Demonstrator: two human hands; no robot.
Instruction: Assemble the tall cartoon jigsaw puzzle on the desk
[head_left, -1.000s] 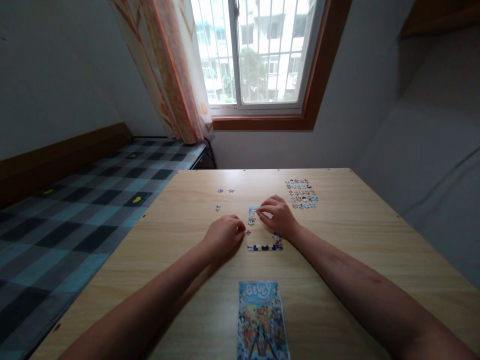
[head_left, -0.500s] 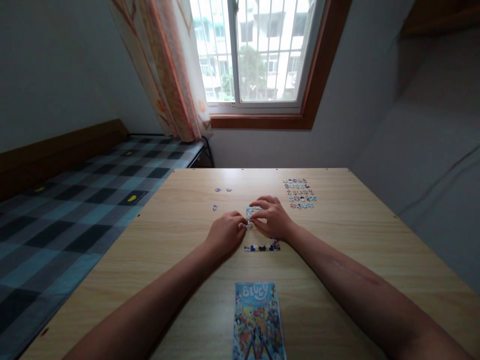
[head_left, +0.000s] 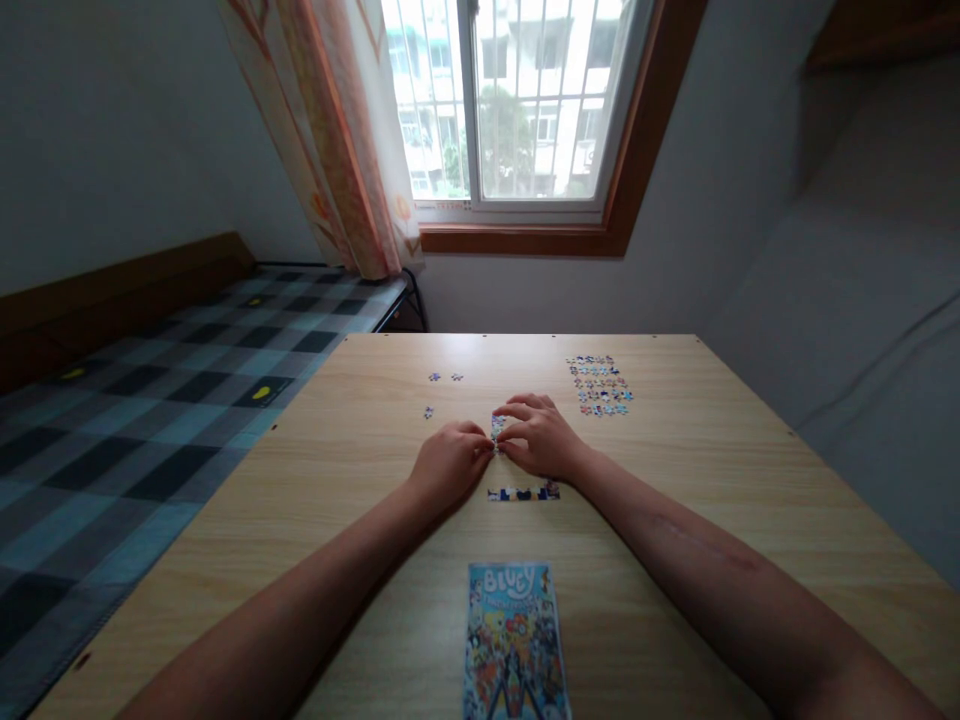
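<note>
A partly joined jigsaw puzzle (head_left: 523, 493) lies in the middle of the wooden table (head_left: 675, 470), its bottom row showing below my hands. My left hand (head_left: 448, 465) is closed in a pinch, fingertips at the puzzle's upper left section (head_left: 498, 424). My right hand (head_left: 541, 436) is curled over the same section, fingers pressed on the pieces; the two hands meet there. What the left fingers pinch is too small to make out. A colourful picture card (head_left: 514, 640) marked "Bluey" lies near the table's front edge.
Several loose pieces are set out in rows (head_left: 600, 385) at the back right of the table. A few stray pieces (head_left: 442, 378) lie at the back left. A bed with a checked cover (head_left: 150, 420) stands left of the table, beneath a curtain and window.
My left hand has moved right and forward until it meets my right hand at the puzzle's upper section. The right hand shifted slightly left and down over the pieces.
</note>
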